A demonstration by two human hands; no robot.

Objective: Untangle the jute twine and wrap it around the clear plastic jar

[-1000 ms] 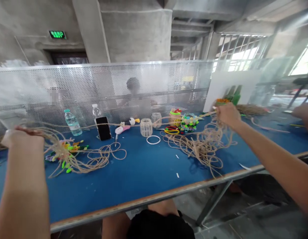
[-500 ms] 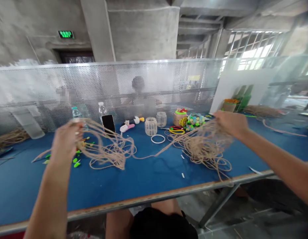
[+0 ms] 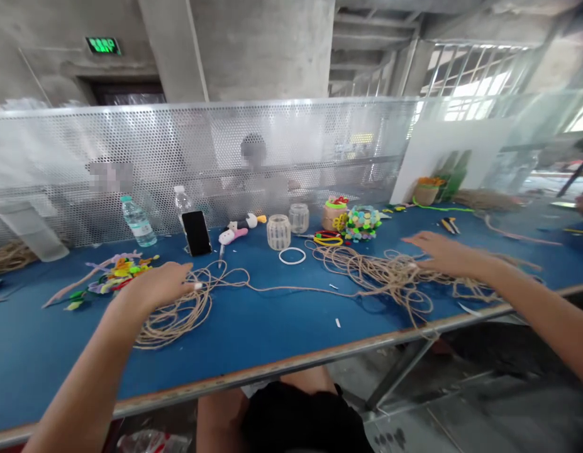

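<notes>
Tan jute cord lies in two loose heaps on the blue table [image 3: 272, 327], joined by a single strand across the middle. My left hand [image 3: 161, 284] rests flat, fingers spread, on the left heap of cord [image 3: 178, 314]. My right hand [image 3: 439, 251] hovers with fingers stretched out over the right heap of cord [image 3: 385, 277], touching its top. Neither hand grips anything.
Along the back stand two water bottles [image 3: 138, 221], a black phone [image 3: 195, 233], a toy glue gun [image 3: 232, 234], two wrapped jars [image 3: 278, 231], a white ring [image 3: 292, 255] and colourful craft pieces [image 3: 361, 223]. Pipe cleaners [image 3: 112, 277] lie at left. A perforated metal screen [image 3: 272, 157] backs the table; people sit behind it.
Both hands have come down from holding the cord up in the air and let it go; the cord now lies on the table under open hands.
</notes>
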